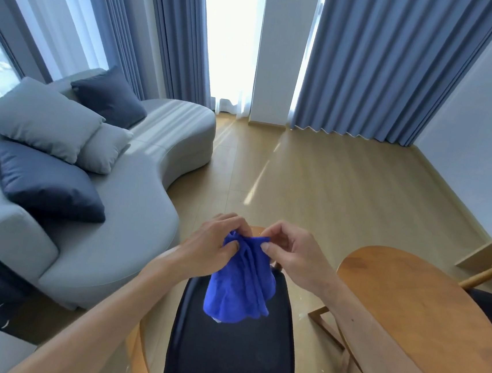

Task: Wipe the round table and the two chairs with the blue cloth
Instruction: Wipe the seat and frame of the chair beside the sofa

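Pinching the blue cloth [241, 285] at its top, both hands, left [212, 243] and right [289, 250], dangle it over what looks like a dark chair seat [231, 359], wooden worktop [409, 292] to the right.

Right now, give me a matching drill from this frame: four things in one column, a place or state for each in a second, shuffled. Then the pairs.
Things:
1. cloth
2. table
3. chair
4. sofa

Places or states:
A. grey, at the left, with cushions on it
B. bunched, hanging from the grip of both hands
C. dark seat, right below the hands
D. wooden round top, at the right

Pairs: 1-B, 2-D, 3-C, 4-A

The left hand and the right hand both pinch the cloth's top edge.
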`<state>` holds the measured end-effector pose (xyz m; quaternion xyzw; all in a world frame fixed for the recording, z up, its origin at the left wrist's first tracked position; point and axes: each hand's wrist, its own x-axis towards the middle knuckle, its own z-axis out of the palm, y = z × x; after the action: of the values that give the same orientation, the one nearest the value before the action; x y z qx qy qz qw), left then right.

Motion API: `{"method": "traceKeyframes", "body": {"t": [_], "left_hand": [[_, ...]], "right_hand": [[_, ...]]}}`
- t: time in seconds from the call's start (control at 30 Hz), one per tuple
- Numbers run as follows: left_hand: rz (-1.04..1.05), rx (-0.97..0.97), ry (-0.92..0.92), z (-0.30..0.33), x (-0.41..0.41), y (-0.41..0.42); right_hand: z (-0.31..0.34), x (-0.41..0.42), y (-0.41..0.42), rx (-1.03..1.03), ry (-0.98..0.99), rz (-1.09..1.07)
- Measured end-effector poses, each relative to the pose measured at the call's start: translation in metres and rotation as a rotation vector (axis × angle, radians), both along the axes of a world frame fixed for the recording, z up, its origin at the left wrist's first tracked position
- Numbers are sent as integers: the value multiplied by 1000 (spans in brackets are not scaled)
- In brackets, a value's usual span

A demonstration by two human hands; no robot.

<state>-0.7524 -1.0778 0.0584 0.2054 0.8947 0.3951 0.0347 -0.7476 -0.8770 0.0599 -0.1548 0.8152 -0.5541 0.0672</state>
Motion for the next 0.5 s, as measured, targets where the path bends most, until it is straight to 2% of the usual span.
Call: {"method": "traceKeyframes", "body": {"t": [0.1,0.2,0.37,0.5], "left_hand": [[41,33,-30,15,-3,3],[95,93,-58,27,-3,6],[283,170,176,35,8,16],[256,122,235,39,14,34]], "right_hand": [[19,-6,-10,-28,69,-61],[35,-11,-16,-93,56,-114],[60,-18,-15,-235,47,-239],[62,-18,-19,-132,62,-267]]}}
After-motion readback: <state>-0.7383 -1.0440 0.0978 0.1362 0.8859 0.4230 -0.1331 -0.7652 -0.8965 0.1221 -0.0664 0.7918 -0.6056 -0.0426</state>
